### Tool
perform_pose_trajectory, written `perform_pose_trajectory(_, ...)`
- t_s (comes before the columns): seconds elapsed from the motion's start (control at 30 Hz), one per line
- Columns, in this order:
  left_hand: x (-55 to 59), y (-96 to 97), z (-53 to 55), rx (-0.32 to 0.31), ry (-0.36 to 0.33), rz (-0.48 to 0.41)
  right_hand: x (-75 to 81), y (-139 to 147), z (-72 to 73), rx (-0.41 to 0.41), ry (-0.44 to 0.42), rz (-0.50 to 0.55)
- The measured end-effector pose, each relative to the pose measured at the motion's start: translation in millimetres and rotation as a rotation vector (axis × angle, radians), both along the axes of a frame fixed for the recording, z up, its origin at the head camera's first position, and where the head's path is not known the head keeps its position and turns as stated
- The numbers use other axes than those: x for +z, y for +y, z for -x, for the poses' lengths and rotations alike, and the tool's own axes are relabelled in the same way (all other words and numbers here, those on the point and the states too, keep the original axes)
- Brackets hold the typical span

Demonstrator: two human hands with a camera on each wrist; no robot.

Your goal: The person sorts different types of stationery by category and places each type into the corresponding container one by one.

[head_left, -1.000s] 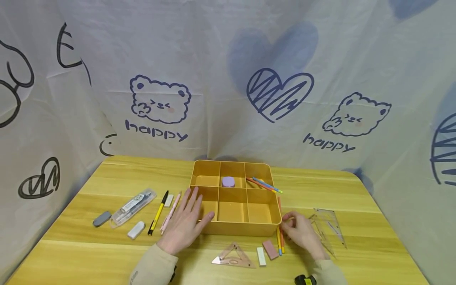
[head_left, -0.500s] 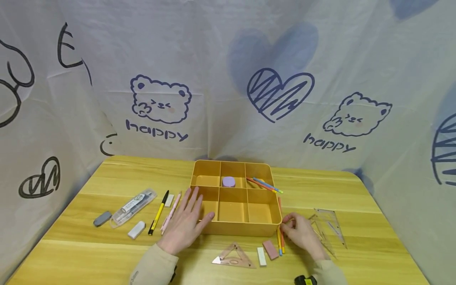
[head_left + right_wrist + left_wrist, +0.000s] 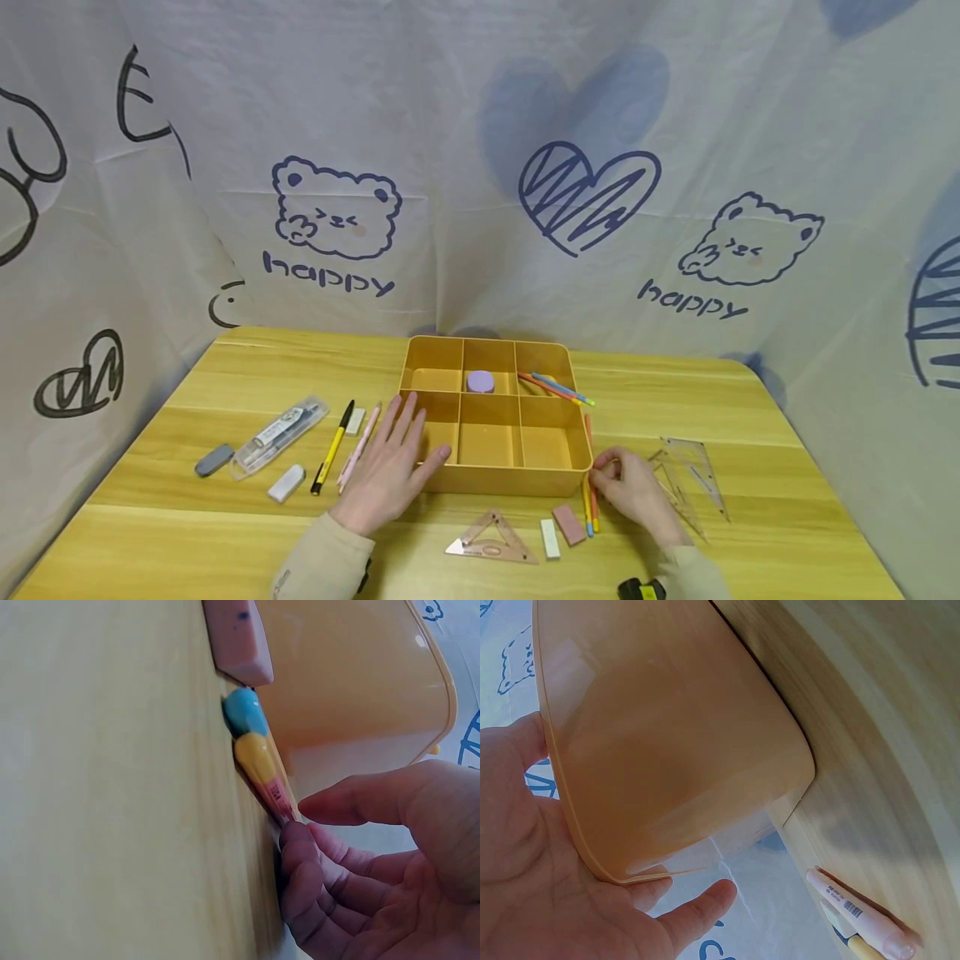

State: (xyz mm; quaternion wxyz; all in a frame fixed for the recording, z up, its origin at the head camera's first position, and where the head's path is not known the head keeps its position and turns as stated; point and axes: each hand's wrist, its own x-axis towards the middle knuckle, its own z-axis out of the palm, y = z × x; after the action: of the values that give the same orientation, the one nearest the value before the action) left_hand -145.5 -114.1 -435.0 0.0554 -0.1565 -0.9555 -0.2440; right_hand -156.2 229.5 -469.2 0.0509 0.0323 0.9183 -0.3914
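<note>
Insp. of your station: the yellow six-compartment organizer [image 3: 517, 481] sits upright on the wood-grain surface [image 3: 172, 550], btwn your two hands. Your L hand [image 3: 382, 483] is laid over its front L corner, fingers spread and roughly straight, touching the rim, thumb along the front edge. Your R hand [image 3: 633, 492] is at the front R corner; thumb and forefinger pinch the orange pencil w/ yellow end [image 3: 268, 776], remaining fingers curled. That pencil lies along the organizer's R side, directly beside the yellow pencil w/ blue end [image 3: 588, 504]. Rear mid compt. holds a lilac rounded item [image 3: 481, 382], ID unclear; rear R compt. has an orange and a blue pencil [image 3: 551, 387], ends over the R wall. In front of the organizer, L to R: pink set square [image 3: 480, 550], white eraser [image 3: 550, 539], pink eraser [image 3: 569, 525]. Beyond your R hand, clear set squares [image 3: 686, 454] overlap. Nr your L hand: pink pen [image 3: 367, 437], then yellow-and-black pen [image 3: 332, 450] w/ a small white block [image 3: 356, 421] alongside. Farther L: clear pen case [image 3: 281, 433], grey eraser [image 3: 214, 460] and white rounded eraser [image 3: 287, 483].
</note>
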Motion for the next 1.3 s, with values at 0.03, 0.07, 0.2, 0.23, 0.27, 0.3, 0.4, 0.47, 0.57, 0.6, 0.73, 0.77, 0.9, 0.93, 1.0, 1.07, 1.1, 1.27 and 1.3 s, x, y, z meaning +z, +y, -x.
perform_pose_trajectory(0.03,-0.1,0.0,0.3,0.001,0.001,-0.001,0.1,-0.1,0.1,0.001,0.001,-0.001)
perform_pose_trajectory(0.07,0.0,0.1,0.4,0.001,0.002,-0.002,0.1,-0.1,0.2,0.001,0.002,-0.001)
perform_pose_trajectory(0.2,0.5,0.4,0.7,0.004,-0.001,-0.003,0.7,-0.3,0.0,0.001,0.005,-0.001)
perform_pose_trajectory(0.23,0.6,0.4,0.6,0.004,-0.002,-0.003,0.9,-0.3,-0.1,0.001,0.005,-0.002)
perform_pose_trajectory(0.27,0.6,0.4,0.6,0.004,-0.003,-0.003,1.1,-0.4,-0.2,0.0,0.006,-0.002)
perform_pose_trajectory(0.3,0.6,0.4,0.7,0.005,-0.004,-0.003,1.3,-0.5,-0.2,0.001,0.004,-0.001)
perform_pose_trajectory(0.4,0.8,0.4,0.5,0.005,-0.005,-0.003,1.2,-0.6,0.0,0.0,0.002,0.001)
perform_pose_trajectory(0.47,1.0,0.4,0.3,0.004,-0.005,-0.002,0.7,-0.5,0.3,-0.002,0.002,-0.001)
perform_pose_trajectory(0.57,1.6,0.3,-0.4,0.001,-0.003,-0.004,0.3,-0.6,0.5,-0.004,0.002,0.0)
perform_pose_trajectory(0.6,2.1,0.4,-0.7,0.001,-0.003,-0.004,0.4,-0.7,0.4,-0.004,0.003,0.0)
perform_pose_trajectory(0.73,3.2,0.5,-1.5,-0.001,-0.007,-0.006,1.0,-1.1,0.2,-0.006,0.005,-0.005)
perform_pose_trajectory(0.77,3.2,0.4,-1.5,-0.002,-0.008,-0.009,0.9,-1.1,0.2,-0.007,0.006,-0.01)
perform_pose_trajectory(0.9,3.3,0.3,-1.4,-0.002,-0.015,-0.011,0.4,-1.1,0.9,-0.006,0.009,-0.022)
perform_pose_trajectory(0.93,3.3,0.4,-1.5,-0.002,-0.014,-0.01,0.7,-1.2,0.8,-0.006,0.008,-0.023)
perform_pose_trajectory(1.0,2.9,0.3,-1.1,-0.003,-0.013,-0.01,1.6,-1.7,0.6,-0.003,0.008,-0.025)
perform_pose_trajectory(1.07,2.3,0.3,-1.0,-0.003,-0.008,-0.008,2.7,-2.0,0.0,-0.002,0.01,-0.031)
perform_pose_trajectory(1.1,1.8,0.3,-0.9,-0.002,-0.007,-0.006,2.9,-2.0,-0.1,0.0,0.012,-0.033)
perform_pose_trajectory(1.27,0.6,0.2,0.2,0.003,-0.009,0.0,1.6,-1.5,-0.7,0.018,0.048,-0.061)
perform_pose_trajectory(1.3,0.6,0.3,0.3,0.003,-0.008,-0.003,1.1,-1.6,-0.6,0.019,0.053,-0.064)
